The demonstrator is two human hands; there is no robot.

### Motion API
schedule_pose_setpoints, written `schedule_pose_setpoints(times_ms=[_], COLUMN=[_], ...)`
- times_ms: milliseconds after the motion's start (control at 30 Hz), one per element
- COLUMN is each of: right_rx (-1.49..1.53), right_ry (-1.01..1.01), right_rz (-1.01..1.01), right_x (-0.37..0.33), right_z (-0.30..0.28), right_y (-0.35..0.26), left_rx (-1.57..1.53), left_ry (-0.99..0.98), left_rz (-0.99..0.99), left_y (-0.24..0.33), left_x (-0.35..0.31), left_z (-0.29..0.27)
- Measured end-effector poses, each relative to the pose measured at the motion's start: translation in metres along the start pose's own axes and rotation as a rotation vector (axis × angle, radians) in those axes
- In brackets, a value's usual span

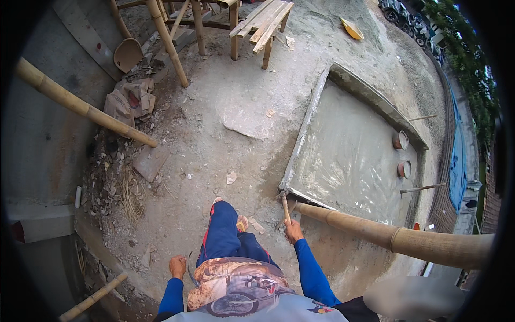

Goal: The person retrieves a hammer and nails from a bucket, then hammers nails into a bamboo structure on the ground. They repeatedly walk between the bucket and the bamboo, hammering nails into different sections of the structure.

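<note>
Beside the corner of the mortar trough [303, 131], the right hand [293, 232] grasps a wooden-handled tool [286, 210]. The left hand [177, 266] hangs curled in a fist.

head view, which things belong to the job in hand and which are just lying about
Likely the job: wooden-handled tool in the right hand; low-walled trough of grey mix.

Apparently just lying about: crumpled sacking; yellow bowl-shaped thing.

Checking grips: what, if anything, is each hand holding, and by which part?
Right hand: a wooden-handled tool, by its handle. Left hand: cannot tell whether anything is held.
</note>
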State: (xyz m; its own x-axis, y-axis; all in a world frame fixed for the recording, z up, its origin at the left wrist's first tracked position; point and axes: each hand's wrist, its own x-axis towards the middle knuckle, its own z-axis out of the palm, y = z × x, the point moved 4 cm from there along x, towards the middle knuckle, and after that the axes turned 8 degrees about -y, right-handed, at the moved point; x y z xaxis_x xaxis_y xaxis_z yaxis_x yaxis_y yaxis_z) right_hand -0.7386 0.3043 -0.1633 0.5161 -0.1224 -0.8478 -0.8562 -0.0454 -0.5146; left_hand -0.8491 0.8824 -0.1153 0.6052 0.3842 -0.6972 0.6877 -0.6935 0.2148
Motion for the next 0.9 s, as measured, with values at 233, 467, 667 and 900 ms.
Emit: schedule_pose_setpoints(times_ms=[233, 467, 667, 900], right_rx=[-0.159, 0.315, 0.149, -0.059], right_ry=[0.265, 0.189, 0.154, -0.012], right_rz=[-0.204, 0.442, 0.654, 0.665], right_x=[0.116, 0.149, 0.145, 0.259], right_z=[-0.057, -0.089, -0.113, -0.221], right_y=[-0.231, -0.23, -0.307, -0.464], left_rx=[-0.002, -0.159, -0.416, -0.578], left_ry=[-0.067, 0.055, 0.163, 0.23], left_rz=[0.002, 0.305, 0.671, 0.551], left_y=[0.206, 0.515, 0.865, 1.048], left_x=[0.163, 0.402, 0.438, 0.418], left_z=[-0.054, -0.187, -0.324, -0.319])
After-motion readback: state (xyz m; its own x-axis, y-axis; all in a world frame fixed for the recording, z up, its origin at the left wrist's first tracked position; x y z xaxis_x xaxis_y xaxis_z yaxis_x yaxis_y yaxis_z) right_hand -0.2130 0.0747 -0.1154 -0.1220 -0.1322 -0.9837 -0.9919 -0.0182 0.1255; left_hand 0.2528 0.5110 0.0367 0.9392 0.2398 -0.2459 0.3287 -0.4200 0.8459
